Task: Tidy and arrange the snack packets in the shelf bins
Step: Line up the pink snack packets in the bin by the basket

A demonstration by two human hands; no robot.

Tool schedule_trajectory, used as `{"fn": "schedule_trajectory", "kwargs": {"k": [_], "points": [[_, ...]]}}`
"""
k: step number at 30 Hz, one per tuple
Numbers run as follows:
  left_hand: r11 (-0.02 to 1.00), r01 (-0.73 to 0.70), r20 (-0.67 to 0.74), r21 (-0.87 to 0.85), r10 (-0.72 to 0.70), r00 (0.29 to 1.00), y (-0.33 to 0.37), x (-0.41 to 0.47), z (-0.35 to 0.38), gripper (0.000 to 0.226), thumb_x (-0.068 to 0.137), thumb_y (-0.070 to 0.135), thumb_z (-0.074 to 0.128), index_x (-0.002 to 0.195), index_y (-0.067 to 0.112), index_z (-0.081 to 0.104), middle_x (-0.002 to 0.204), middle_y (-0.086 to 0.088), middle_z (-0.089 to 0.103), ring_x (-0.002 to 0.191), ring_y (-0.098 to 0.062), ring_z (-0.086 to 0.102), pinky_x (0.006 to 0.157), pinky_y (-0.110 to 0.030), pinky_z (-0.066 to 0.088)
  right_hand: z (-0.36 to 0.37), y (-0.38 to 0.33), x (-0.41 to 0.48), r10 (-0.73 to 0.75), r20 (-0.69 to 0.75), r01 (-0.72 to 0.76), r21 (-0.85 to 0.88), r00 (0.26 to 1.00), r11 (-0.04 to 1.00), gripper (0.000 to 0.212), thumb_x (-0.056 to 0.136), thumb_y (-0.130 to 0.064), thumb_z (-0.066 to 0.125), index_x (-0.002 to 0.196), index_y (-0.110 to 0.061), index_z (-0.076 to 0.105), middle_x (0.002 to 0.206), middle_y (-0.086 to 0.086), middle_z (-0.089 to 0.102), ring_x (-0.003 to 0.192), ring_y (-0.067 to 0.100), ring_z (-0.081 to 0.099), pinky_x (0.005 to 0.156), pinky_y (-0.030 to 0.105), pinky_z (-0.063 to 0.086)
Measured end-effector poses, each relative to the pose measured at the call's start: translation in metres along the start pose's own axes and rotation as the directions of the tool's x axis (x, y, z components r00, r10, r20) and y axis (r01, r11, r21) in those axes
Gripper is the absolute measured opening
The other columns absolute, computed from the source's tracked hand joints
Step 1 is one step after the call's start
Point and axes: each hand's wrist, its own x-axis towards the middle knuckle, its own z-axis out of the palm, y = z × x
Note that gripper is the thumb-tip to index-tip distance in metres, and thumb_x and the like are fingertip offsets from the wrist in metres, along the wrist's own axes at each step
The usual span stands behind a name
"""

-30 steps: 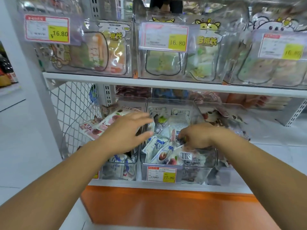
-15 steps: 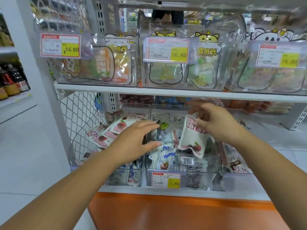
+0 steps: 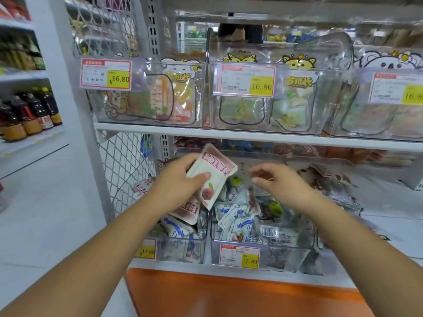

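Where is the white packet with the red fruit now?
Head view, left of centre: the left hand holds the packet above the lower left bin.

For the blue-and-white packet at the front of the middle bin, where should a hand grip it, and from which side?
Probably pinch its upper edge, coming from the front and above. The blue-and-white packet leans among others, its lower part behind the clear front wall of the middle bin, leaving only the top free. The right hand, holding nothing, hovers nearest.
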Motion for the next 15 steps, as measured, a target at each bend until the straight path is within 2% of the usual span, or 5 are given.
{"fn": "schedule_trajectory", "kwargs": {"k": [3, 6, 9, 12, 15], "points": [[0.972, 0.131, -0.178, 0.193, -0.097, 0.979, -0.017, 0.005, -0.021, 0.044, 0.090, 0.026, 0.064, 0.132, 0.029, 0.050, 0.106, 0.008, 0.064, 0.083, -0.010, 0.060, 0.062, -0.023, 0.043, 0.006, 0.015, 0.005, 0.100, 0.109, -0.072, -0.233, 0.989, 0.970, 0.020, 0.094, -0.024, 0.060, 0.113, -0.026, 0.066, 0.109, -0.005, 0.066, 0.091, 0.011, 0.059, 0.076, 0.022, 0.042], [0.823, 0.115, -0.287, 0.556, 0.060, 0.956, -0.042, 0.004, -0.024, 0.056, 0.087, 0.040, 0.065, 0.138, 0.027, 0.046, 0.131, -0.005, 0.055, 0.114, -0.025, 0.049, 0.089, -0.037, 0.044, 0.023, 0.020, 0.010, 0.123, 0.089, -0.098, -0.246, 0.988, 0.964, 0.012, 0.090, -0.023, 0.067, 0.100, -0.023, 0.060, 0.094, -0.004, 0.065, 0.073, 0.009, 0.057, 0.061, 0.023, 0.041], [0.725, -0.061, -0.100, 0.686, 0.178, 0.979, -0.045, 0.002, -0.020, 0.055, 0.087, 0.065, 0.041, 0.135, 0.040, 0.049, 0.143, 0.001, 0.045, 0.132, -0.023, 0.033, 0.105, -0.043, 0.035, 0.035, 0.022, 0.014, 0.139, 0.025, -0.129, -0.226, 0.990, 0.965, 0.022, 0.085, -0.010, 0.068, 0.092, -0.020, 0.050, 0.082, -0.003, 0.060, 0.065, 0.012, 0.058, 0.053, 0.022, 0.044], [0.713, -0.203, 0.201, 0.671, 0.089, 0.976, -0.052, 0.002, -0.013, 0.061, 0.091, 0.066, 0.036, 0.148, 0.044, 0.026, 0.157, 0.008, 0.024, 0.143, -0.017, 0.016, 0.117, -0.040, 0.017, 0.039, 0.026, 0.016, 0.185, 0.029, -0.182, -0.074, 0.982, 0.981, 0.030, 0.081, 0.005, 0.065, 0.089, -0.018, 0.047, 0.079, 0.002, 0.059, 0.056, 0.011, 0.055, 0.043, 0.016, 0.042], [0.634, -0.229, 0.305, 0.738, -0.011, 0.952, -0.064, 0.009, -0.013, 0.067, 0.092, 0.068, 0.029, 0.150, 0.047, 0.001, 0.161, 0.010, 0.004, 0.148, -0.016, 0.000, 0.120, -0.046, 0.005, 0.040, 0.030, 0.013, 0.205, -0.003, -0.204, 0.012, 0.979, 0.979, 0.037, 0.076, 0.014, 0.061, 0.083, -0.021, 0.049, 0.078, 0.005, 0.061, 0.064, 0.018, 0.058, 0.055, 0.030, 0.050]]}}
